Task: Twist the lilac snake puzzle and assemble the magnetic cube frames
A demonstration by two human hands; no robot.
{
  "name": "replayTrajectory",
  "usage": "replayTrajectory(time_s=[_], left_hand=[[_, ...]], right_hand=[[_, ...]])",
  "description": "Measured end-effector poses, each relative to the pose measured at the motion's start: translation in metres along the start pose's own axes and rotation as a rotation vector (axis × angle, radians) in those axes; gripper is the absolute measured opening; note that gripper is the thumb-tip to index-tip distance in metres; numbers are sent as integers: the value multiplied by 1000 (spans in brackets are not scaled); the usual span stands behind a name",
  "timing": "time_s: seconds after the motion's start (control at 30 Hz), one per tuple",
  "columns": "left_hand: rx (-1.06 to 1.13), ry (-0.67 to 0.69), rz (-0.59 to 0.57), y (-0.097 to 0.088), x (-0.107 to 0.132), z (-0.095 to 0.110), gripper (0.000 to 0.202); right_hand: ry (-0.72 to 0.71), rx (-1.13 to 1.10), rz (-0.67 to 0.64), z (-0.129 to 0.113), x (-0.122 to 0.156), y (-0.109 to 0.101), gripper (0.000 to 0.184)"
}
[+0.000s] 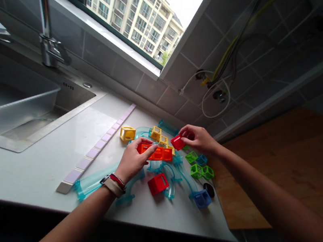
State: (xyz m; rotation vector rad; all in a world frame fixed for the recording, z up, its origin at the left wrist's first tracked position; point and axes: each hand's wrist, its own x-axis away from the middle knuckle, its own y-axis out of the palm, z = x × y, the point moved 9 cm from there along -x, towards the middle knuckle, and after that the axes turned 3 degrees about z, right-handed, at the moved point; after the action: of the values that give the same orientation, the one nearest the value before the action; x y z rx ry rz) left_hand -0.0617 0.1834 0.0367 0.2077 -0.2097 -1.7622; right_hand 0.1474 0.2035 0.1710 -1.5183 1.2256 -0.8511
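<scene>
Orange block row [158, 154] pinched in left hand [131, 160], red block [177, 142] clamped in right hand [200, 138], held end-to-end so faces align, near bench [47, 155] back edge.

Two bare forearms, left hand [132, 158] and right hand [199, 138] uncovered, a watch [112, 184] on a pale tan strap at the left wrist, a thin red bracelet [118, 181] just beside it, perhaps beaded, dark metal watch clasp

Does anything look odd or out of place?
Toys on a kitchen counter: the left hand grips orange blocks, the right hand a red cube, beside the sink. A tiled strip lies loose and slanted, and cables dangle from the wall.
</scene>
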Motion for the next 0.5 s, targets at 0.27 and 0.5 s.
replayTrajectory(time_s=[0.27,0.5], left_hand=[[-56,47,-17,0,-1,2,37],[10,-4,32,-5,-1,1,42]], right_hand=[[208,251,4,99,46,-1,13],[100,249,35,50,54,6,35]])
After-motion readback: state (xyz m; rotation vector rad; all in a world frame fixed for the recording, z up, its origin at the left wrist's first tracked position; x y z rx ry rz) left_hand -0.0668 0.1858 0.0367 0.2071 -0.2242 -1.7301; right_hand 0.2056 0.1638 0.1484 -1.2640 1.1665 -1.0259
